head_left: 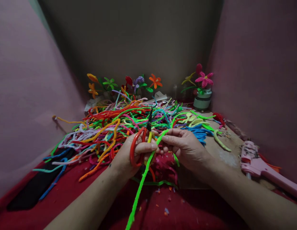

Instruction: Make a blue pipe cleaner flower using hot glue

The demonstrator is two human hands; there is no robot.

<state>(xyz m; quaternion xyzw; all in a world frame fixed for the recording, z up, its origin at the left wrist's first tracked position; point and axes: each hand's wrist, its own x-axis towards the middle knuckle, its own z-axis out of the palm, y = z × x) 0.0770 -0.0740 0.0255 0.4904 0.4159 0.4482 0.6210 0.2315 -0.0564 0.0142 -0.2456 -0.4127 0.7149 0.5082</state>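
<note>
My left hand point(136, 152) is closed round a pair of pliers point(148, 123) with red and yellow handles, the dark jaws pointing up and away. A bright green pipe cleaner point(141, 183) runs from between both hands down toward me. My right hand point(184, 147) pinches the upper part of that green pipe cleaner with thumb and fingers, close beside the left hand. Just beyond the hands lies a big tangled pile of pipe cleaners point(110, 124) in several colours.
Finished pipe-cleaner flowers point(139, 82) stand along the back wall. A pink flower sits in a small pot point(202, 99) at the back right. A pink glue gun point(261, 166) lies at the right edge. Red cloth point(163, 207) with small clippings covers the near surface.
</note>
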